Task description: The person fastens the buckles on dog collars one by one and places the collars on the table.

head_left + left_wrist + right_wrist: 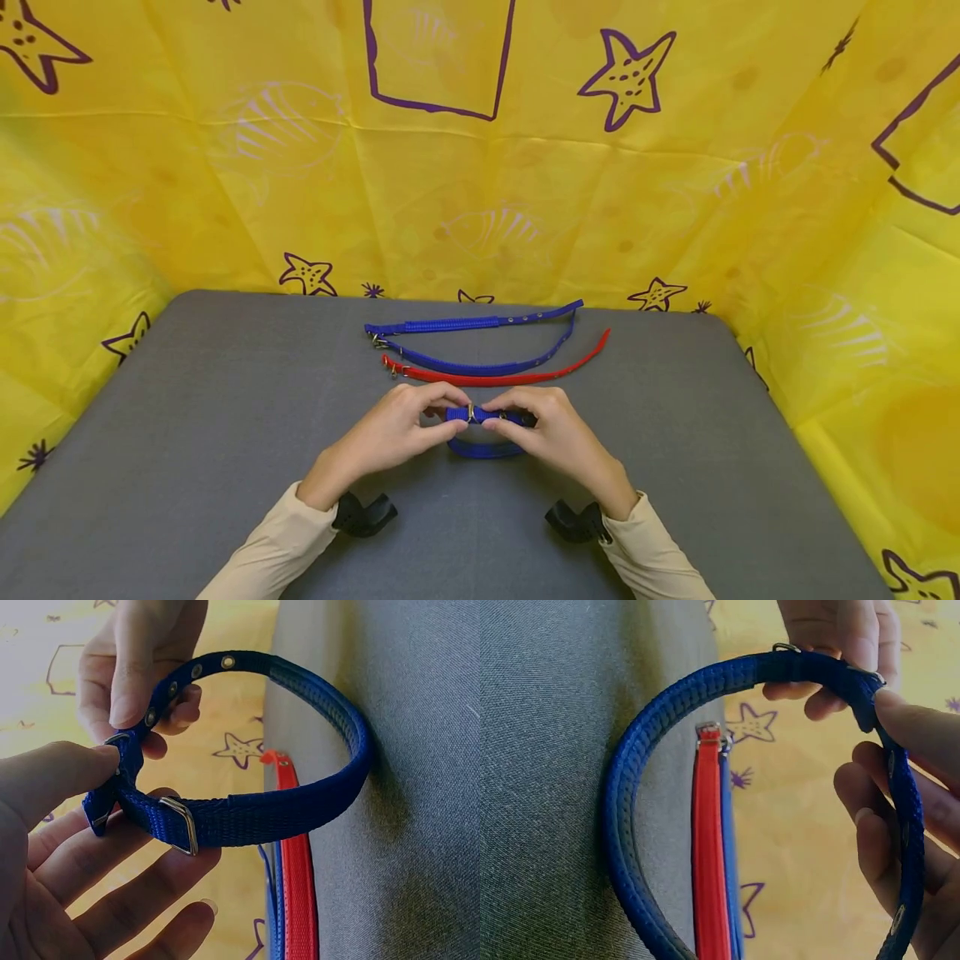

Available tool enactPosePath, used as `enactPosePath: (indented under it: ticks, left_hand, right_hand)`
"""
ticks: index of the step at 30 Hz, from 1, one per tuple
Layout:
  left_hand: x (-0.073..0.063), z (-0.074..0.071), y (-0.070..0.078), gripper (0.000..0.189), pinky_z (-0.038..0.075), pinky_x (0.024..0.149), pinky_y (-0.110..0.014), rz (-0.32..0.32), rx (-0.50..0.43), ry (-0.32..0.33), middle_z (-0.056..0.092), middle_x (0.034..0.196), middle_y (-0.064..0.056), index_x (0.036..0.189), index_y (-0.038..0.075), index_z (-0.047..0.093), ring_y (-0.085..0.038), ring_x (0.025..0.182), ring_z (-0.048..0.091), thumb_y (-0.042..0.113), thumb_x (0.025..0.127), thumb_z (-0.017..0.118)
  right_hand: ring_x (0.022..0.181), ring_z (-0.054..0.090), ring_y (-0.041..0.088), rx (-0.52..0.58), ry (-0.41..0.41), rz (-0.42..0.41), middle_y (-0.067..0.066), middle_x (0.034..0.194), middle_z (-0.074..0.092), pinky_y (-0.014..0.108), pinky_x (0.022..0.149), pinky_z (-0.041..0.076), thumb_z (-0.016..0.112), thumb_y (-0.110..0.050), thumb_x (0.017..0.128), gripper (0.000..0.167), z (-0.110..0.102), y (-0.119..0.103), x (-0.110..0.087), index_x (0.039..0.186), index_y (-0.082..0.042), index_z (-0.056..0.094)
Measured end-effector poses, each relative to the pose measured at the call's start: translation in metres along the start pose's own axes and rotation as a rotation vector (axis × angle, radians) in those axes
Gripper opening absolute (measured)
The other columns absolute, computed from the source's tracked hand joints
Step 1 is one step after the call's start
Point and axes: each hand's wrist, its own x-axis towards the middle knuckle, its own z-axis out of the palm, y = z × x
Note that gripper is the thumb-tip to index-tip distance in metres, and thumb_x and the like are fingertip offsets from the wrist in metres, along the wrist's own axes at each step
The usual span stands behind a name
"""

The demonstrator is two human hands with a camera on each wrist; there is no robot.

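hands (397,427) (561,427) both pinching blue collar (300,808), metal loop (190,825) around it; red collar (495,380) beyond on gray table (225,417).

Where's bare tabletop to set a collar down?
Bare gray table lies left of the left hand and right of the right hand, each patch running toward the yellow curtain. The middle is crowded: the held blue collar between the hands, the red collar and blue straps beyond.

Beige slvs (272,543) w/ blk wrist mounts (362,517)
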Motion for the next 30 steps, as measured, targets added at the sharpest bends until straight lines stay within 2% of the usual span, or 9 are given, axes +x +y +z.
enactPosePath:
  ticks: [4, 10, 17, 24, 30]
  left_hand:
    - [0.0, -0.001, -0.001, 0.025, 0.057, 0.082, -0.031, -0.001, 0.003, 0.003, 0.075, 0.108, 0.001, 0.116, 0.016, 0.068, -0.009, 0.094, 0.071, 0.03, 0.096, 0.067]
    - [0.0, -0.004, -0.003, 0.026, 0.057, 0.083, -0.034, -0.018, -0.016, 0.003, 0.074, 0.111, 0.002, 0.117, 0.018, 0.067, -0.01, 0.097, 0.071, 0.033, 0.096, 0.066]
    - [-0.001, -0.005, -0.002, 0.024, 0.057, 0.084, -0.036, -0.028, -0.013, 0.014, 0.074, 0.11, 0.004, 0.117, 0.018, 0.067, -0.01, 0.097, 0.071, 0.028, 0.095, 0.068]
    - [-0.001, -0.004, -0.002, 0.025, 0.056, 0.081, -0.027, 0.006, 0.002, 0.011, 0.075, 0.11, 0.001, 0.117, 0.015, 0.066, -0.012, 0.097, 0.071, 0.028, 0.096, 0.067]
    - [-0.001, -0.002, -0.001, 0.025, 0.055, 0.078, -0.024, 0.013, 0.006, 0.016, 0.075, 0.111, 0.0, 0.117, 0.015, 0.067, -0.011, 0.098, 0.071, 0.027, 0.095, 0.068]
  right_hand:
    - [0.087, 0.069, 0.005, -0.002, -0.004, 0.044, -0.002, 0.099, 0.076, 0.028, 0.074, 0.057, 0.078, -0.02, 0.086, 0.02, -0.001, -0.001, 0.0, 0.104, -0.013, 0.074]
    - [0.09, 0.068, 0.007, -0.008, -0.051, 0.121, 0.0, 0.101, 0.075, 0.03, 0.078, 0.057, 0.077, -0.02, 0.087, 0.021, -0.012, 0.003, -0.002, 0.107, -0.014, 0.074]
    - [0.088, 0.07, 0.015, -0.026, -0.042, 0.078, 0.002, 0.098, 0.076, 0.033, 0.077, 0.057, 0.078, -0.013, 0.086, 0.018, -0.012, 0.003, -0.001, 0.104, -0.01, 0.075]
    - [0.085, 0.067, 0.008, -0.008, -0.039, 0.046, 0.0, 0.098, 0.075, 0.034, 0.073, 0.057, 0.076, -0.016, 0.088, 0.018, -0.006, -0.002, 0.0, 0.105, -0.011, 0.074]
    - [0.083, 0.066, 0.009, -0.011, -0.026, 0.021, 0.001, 0.098, 0.075, 0.026, 0.072, 0.055, 0.076, -0.014, 0.088, 0.018, -0.001, -0.003, 0.0, 0.105, -0.01, 0.074]
